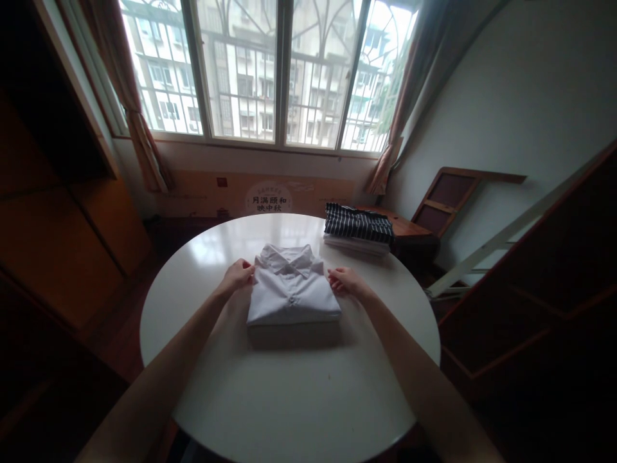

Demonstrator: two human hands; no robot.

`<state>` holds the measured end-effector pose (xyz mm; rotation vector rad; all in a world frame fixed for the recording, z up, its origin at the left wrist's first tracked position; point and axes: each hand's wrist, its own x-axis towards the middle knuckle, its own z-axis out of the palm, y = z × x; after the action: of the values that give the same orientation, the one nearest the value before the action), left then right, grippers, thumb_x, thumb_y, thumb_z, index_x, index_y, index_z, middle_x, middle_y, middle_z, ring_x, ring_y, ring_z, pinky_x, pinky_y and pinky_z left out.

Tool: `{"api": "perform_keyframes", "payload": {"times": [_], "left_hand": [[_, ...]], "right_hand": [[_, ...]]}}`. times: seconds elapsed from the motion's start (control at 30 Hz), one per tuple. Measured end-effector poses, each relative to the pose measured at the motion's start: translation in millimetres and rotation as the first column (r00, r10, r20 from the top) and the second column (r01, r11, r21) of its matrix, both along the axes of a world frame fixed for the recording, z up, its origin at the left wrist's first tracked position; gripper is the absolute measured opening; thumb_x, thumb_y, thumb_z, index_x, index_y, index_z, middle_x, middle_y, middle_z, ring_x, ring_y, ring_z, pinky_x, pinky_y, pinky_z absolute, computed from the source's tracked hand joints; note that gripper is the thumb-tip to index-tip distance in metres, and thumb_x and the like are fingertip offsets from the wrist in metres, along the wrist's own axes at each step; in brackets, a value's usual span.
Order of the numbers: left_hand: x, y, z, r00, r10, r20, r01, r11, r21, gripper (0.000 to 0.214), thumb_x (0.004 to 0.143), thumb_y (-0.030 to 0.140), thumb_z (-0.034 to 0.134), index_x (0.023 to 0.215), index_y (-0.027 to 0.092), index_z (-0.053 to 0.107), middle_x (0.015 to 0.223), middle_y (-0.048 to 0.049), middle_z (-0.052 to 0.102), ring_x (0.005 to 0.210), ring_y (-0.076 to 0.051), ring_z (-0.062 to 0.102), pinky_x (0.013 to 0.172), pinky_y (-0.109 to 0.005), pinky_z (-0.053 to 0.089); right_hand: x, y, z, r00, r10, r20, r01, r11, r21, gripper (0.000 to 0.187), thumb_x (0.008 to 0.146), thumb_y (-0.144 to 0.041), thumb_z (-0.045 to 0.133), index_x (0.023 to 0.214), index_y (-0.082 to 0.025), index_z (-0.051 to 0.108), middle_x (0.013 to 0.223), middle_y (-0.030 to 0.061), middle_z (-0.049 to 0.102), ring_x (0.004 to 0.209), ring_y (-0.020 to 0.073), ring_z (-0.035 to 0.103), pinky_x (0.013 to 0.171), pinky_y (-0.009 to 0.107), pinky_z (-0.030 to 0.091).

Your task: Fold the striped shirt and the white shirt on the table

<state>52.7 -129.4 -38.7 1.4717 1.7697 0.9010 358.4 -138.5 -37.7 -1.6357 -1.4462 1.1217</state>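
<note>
A white collared shirt, folded into a neat rectangle, lies on the round white table with its collar facing away from me. My left hand is closed in a pinch at the shirt's left edge, just below the collar. On the opposite side, my right hand has its fingers curled together at the shirt's right edge, level with the left hand. Exactly how much cloth is between the fingertips is too small to see. The front buttons and the thick folded lower edge face me.
At the table's back right lies a black-and-white striped folded garment on top of white folded cloth. Behind it stands a wooden chair by the wall. A barred window with tied curtains is ahead, and an orange-brown cabinet is left.
</note>
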Motion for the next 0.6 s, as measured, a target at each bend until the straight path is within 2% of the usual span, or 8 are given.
{"api": "perform_keyframes", "payload": {"times": [0.07, 0.13, 0.27, 0.4, 0.47, 0.53, 0.6], "left_hand": [[-8, -6, 9.5, 0.994, -0.104, 0.013, 0.105, 0.991, -0.081, 0.010, 0.068, 0.021, 0.053, 0.070, 0.012, 0.055, 0.062, -0.0048, 0.061, 0.059, -0.016, 0.059, 0.051, -0.023, 0.044], [-15, -13, 16.9, 0.967, -0.248, 0.061, 0.255, 0.956, -0.146, 0.009, 0.064, 0.021, 0.056, 0.067, 0.013, 0.055, 0.060, -0.0019, 0.060, 0.059, -0.015, 0.059, 0.054, -0.023, 0.045], [-27, -23, 23.4, 0.845, -0.506, 0.174, 0.534, 0.811, -0.239, 0.029, 0.060, 0.032, 0.066, 0.079, 0.014, 0.054, 0.071, -0.0017, 0.063, 0.065, -0.015, 0.061, 0.060, -0.024, 0.046], [-28, -28, 24.6, 0.768, -0.602, 0.218, 0.638, 0.688, -0.347, 0.038, 0.059, 0.039, 0.068, 0.083, 0.015, 0.054, 0.072, -0.0036, 0.065, 0.066, -0.016, 0.062, 0.060, -0.025, 0.046], [-25, -29, 24.6, 0.734, -0.643, 0.221, 0.675, 0.649, -0.352, 0.038, 0.058, 0.039, 0.069, 0.083, 0.015, 0.055, 0.074, -0.0044, 0.065, 0.067, -0.016, 0.062, 0.060, -0.024, 0.045], [-22, -30, 24.0, 0.728, -0.655, 0.206, 0.679, 0.645, -0.349, 0.036, 0.058, 0.038, 0.068, 0.082, 0.014, 0.056, 0.074, -0.0044, 0.065, 0.065, -0.015, 0.061, 0.058, -0.023, 0.044], [-18, -30, 22.5, 0.750, -0.640, 0.168, 0.652, 0.674, -0.346, 0.032, 0.058, 0.036, 0.066, 0.079, 0.014, 0.057, 0.069, -0.0035, 0.064, 0.060, -0.014, 0.060, 0.054, -0.022, 0.043]], "right_hand": [[7, -5, 7.7, 0.989, 0.150, 0.001, -0.150, 0.986, -0.077, 0.015, 0.073, -0.024, 0.060, 0.065, -0.014, 0.053, 0.054, 0.0014, 0.058, 0.048, 0.0090, 0.054, 0.046, 0.019, 0.041], [13, -11, 15.1, 0.954, 0.299, -0.007, -0.297, 0.946, -0.131, 0.013, 0.066, -0.021, 0.065, 0.069, -0.013, 0.055, 0.057, 0.0008, 0.059, 0.053, 0.0098, 0.057, 0.050, 0.019, 0.043], [15, -17, 21.9, 0.917, 0.400, 0.012, -0.392, 0.905, -0.168, 0.018, 0.061, -0.022, 0.067, 0.071, -0.013, 0.054, 0.059, -0.0011, 0.057, 0.055, 0.0090, 0.056, 0.051, 0.019, 0.044], [15, -15, 16.9, 0.914, 0.406, 0.013, -0.398, 0.901, -0.171, 0.018, 0.060, -0.023, 0.066, 0.069, -0.014, 0.054, 0.057, -0.0031, 0.054, 0.051, 0.0066, 0.053, 0.048, 0.016, 0.041], [15, -12, 13.9, 0.913, 0.408, -0.014, -0.405, 0.901, -0.156, 0.018, 0.060, -0.023, 0.067, 0.069, -0.014, 0.055, 0.059, -0.0029, 0.055, 0.052, 0.0062, 0.053, 0.048, 0.016, 0.041], [16, -11, 12.2, 0.905, 0.423, -0.036, -0.424, 0.894, -0.149, 0.020, 0.060, -0.024, 0.067, 0.073, -0.013, 0.057, 0.063, -0.0016, 0.057, 0.055, 0.0067, 0.054, 0.049, 0.016, 0.042], [16, -10, 11.6, 0.897, 0.439, -0.051, -0.442, 0.884, -0.151, 0.022, 0.060, -0.025, 0.067, 0.076, -0.013, 0.058, 0.068, -0.0001, 0.059, 0.057, 0.0073, 0.055, 0.051, 0.016, 0.043]]}}
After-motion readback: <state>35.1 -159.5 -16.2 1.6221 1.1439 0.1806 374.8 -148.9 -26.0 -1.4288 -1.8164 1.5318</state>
